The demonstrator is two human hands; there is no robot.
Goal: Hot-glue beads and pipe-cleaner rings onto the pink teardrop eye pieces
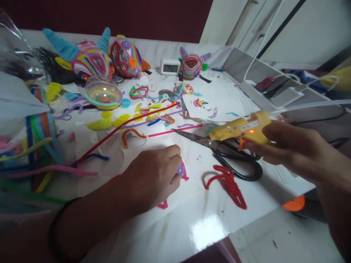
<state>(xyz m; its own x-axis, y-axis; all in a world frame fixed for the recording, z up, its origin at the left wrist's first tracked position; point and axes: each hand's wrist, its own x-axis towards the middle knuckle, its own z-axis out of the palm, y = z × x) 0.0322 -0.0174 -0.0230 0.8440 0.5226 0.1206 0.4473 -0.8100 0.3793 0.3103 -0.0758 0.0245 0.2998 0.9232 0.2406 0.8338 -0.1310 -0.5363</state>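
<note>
Pink piece [185, 178]: partly hidden by left hand [156, 175].
Scissors [196, 137]: partly behind glue gun [233, 129].
Gun label [249, 126]: print too small.
Clear bag [12, 29]: cut off, left edge.

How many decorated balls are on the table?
3: a blue-horned ball at back left, an orange-dotted ball beside it, and a purple-horned ball just right of the white clock.

Bare bench [175, 231] lies open along the near edge; scissors [204, 141] (overhung by the glue gun [233, 129]) and a red pipe-cleaner shape [231, 187] block the right.
</note>
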